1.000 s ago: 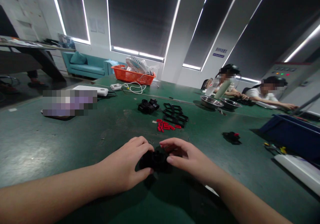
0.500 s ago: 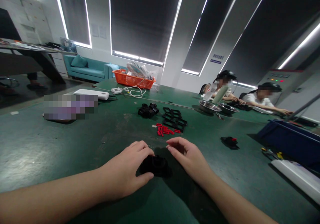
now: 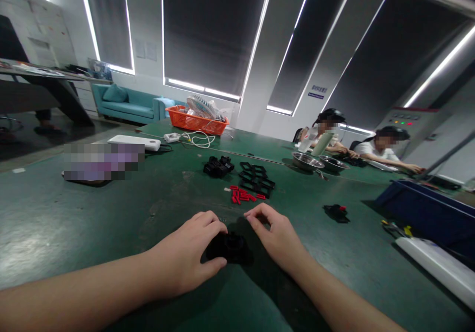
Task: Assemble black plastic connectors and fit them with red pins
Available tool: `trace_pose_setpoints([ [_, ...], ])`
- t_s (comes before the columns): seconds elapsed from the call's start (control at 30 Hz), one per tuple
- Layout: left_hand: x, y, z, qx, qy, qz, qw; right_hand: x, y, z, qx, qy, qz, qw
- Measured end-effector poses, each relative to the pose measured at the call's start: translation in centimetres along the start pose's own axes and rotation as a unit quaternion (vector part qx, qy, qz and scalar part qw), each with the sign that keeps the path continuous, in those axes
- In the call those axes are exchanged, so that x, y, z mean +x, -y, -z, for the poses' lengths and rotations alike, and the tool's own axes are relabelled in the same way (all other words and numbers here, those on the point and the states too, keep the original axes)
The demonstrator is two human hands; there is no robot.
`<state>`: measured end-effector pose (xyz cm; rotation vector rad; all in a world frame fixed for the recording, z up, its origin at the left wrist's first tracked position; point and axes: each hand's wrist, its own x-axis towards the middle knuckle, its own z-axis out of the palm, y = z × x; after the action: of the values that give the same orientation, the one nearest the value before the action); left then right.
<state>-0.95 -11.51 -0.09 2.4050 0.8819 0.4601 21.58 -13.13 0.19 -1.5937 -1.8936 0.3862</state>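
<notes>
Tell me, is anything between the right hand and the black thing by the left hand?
Nothing visible stands between the right hand and the black part. The left hand is on its other side, and the red pieces lie farther off.

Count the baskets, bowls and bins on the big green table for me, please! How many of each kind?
Orange basket: 1
Metal bowls: 2
Blue bin: 1
Total: 4
</notes>
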Motion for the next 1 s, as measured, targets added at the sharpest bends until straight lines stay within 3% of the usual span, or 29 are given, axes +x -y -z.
trace_pose_setpoints([
  [0.37,0.1,0.1,-0.1,0.010,0.000,-0.004,1.000,0.3,-0.4,-0.9,-0.106,0.127,0.057,0.985],
  [0.8,0.0,0.2,-0.1,0.009,0.006,-0.004,1.000,-1.0,0.8,0.7,-0.156,0.042,0.067,0.985],
  [1.0,-0.1,0.4,-0.3,0.009,-0.002,-0.013,1.000,-1.2,1.2,0.7,-0.152,0.035,0.076,0.985],
])
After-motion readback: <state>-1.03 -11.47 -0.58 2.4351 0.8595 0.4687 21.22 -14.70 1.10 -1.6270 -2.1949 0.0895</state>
